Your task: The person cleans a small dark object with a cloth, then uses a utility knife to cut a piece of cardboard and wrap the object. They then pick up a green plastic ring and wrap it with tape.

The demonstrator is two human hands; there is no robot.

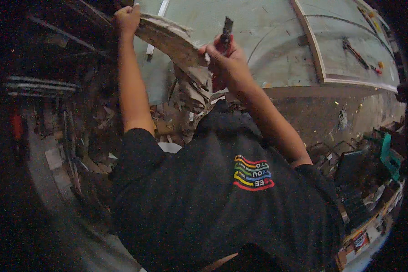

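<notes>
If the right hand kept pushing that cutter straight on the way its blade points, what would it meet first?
Probably nothing close: the right hand aims the cutter up over the grey tabletop. Depth is unclear; the cardboard strip lies beside it.

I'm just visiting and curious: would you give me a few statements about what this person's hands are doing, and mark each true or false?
1. The left hand grips one end of a worn, ragged brown strip of board. True.
2. The right hand holds a red-handled knife with a dark blade. True.
3. The blade points down at the floor. False: it points up, away from the person.
4. The right hand is empty. False: it is closed on the knife.
5. Torn scraps lie below the strip. True.
</notes>
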